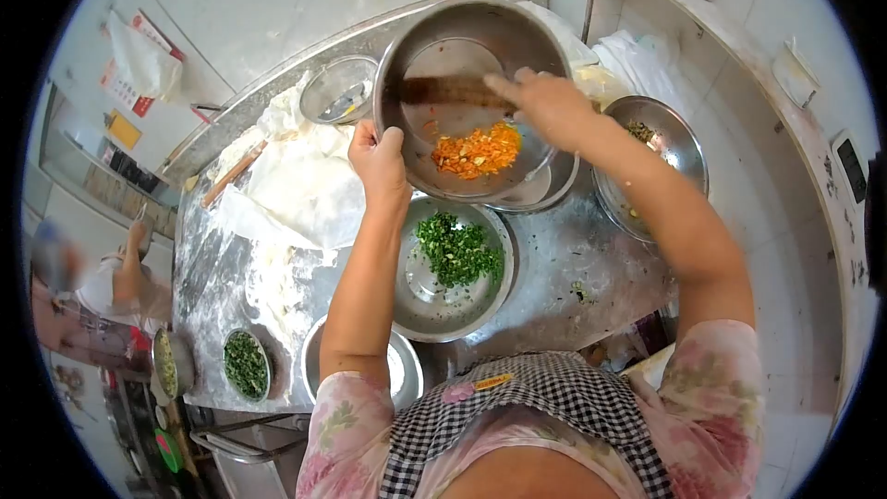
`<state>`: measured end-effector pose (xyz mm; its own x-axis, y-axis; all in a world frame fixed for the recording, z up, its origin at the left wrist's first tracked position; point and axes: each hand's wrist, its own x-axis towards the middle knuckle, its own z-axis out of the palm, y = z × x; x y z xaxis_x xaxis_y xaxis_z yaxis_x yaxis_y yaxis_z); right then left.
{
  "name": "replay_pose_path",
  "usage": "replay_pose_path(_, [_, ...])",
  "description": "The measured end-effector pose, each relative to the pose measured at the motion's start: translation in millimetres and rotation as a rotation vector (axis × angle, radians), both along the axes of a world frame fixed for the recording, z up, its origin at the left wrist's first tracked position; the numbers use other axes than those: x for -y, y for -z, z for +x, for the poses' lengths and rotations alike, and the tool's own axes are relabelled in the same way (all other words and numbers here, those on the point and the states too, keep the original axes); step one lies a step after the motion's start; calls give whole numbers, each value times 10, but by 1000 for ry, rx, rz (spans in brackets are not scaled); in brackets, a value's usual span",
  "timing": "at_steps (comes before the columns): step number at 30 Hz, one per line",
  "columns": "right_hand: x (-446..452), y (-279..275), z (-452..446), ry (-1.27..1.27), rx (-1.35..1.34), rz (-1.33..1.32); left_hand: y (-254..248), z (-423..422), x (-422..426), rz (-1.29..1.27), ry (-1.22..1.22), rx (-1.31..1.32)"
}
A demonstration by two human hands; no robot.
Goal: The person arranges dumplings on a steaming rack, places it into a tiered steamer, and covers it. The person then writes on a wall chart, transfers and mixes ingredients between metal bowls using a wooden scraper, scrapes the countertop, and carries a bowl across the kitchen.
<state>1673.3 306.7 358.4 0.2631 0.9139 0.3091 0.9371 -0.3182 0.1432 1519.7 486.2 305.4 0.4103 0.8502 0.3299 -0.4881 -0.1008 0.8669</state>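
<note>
My left hand (380, 159) grips the near left rim of a large metal bowl (434, 23), which is tilted toward me. Shredded orange food (478, 151) lies in its lower part. Inside the bowl, my right hand (547, 106) holds a brown tool (448, 91), blurred by motion, that reaches across toward the left wall. Chopped greens (456, 249) lie in a wide metal bowl (434, 322) just below. Part of another metal bowl (562, 187) shows beneath the tilted one.
At the right stands a metal bowl (695, 143) with food bits. White dough or cloth (309, 187), a rolling pin (233, 174) and a strainer (338, 89) are at the left. A bowl of greens (246, 365) sits near the left edge. Another person (115, 286) stands far left.
</note>
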Motion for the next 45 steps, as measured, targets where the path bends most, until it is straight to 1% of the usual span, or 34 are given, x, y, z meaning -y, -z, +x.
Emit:
replay_pose_path(2, [-28, 171, -60, -33, 176, -140, -44, -1, -20, 31, 13, -10])
replay_pose_path(3, [16, 173, -74, -111, 212, -174, -39, -23, -78, 48, 22, -24])
replay_pose_path(6, [88, -62, -29, -82, 267, -211, -64, -45, -76, 40, 10, -5])
replay_pose_path(7, [80, -169, -28, -50, 196, -142, -80, -41, -43, 27, 3, 9])
replay_pose_path(10, [33, -183, -164, -52, 46, 54, -17, 41, -52, 120, -5, -2])
replay_pose_path(11, [43, -135, -300, -45, 47, -41, -31, 65, -44, 109, -13, -17])
replay_pose_path(14, [153, 313, -427, -143, 169, -310, -73, 87, -6, 97, -43, -48])
replay_pose_path(15, [207, 263, -439, -108, 147, -325, -48, 86, -18, 109, -56, -50])
replay_pose_path(18, [239, -13, -236, -33, 111, -203, 32, 112, -45, 136, -54, -55])
replay_pose_path(19, [244, -69, -189, -15, 104, -113, 47, 119, -24, 141, -43, -60])
replay_pose_path(22, [162, -50, -64, -39, 120, -29, -50, 170, 85, 376, -120, -158])
replay_pose_path(23, [100, 71, 24, -31, 183, -8, -51, 222, 91, 398, -107, -141])
replay_pose_path(26, [58, 188, 187, 144, 249, -5, -114, 254, 138, 602, -154, -208])
replay_pose_path(27, [71, 184, 216, 209, 279, -70, -110, 274, 142, 653, -144, -200])
replay_pose_path(29, [15, 285, 387, 306, 192, -210, -114, 326, 133, 756, -121, -182])
replay_pose_path(31, [22, 417, 480, 374, 137, -304, -167, 338, 195, 787, -98, -196])
replay_pose_path(34, [98, 584, 502, 388, 39, -328, -136, 372, 257, 834, -85, -220])
replay_pose_path(35, [121, 615, 502, 397, -26, -384, -112, 388, 270, 851, -85, -227])
replay_pose_path(38, [301, 690, 372, 346, -148, -424, -30, 442, 363, 987, -223, -232])
replay_pose_path(39, [408, 800, 386, 263, -123, -416, -10, 451, 369, 1013, -220, -202])
replay_pose_path(42, [660, 672, 227, 235, -89, -521, 114, 491, 269, 1092, -250, -261])
replay_pose_path(45, [874, 625, 277, 212, -87, -378, 127, 536, 176, 1095, -295, -185])
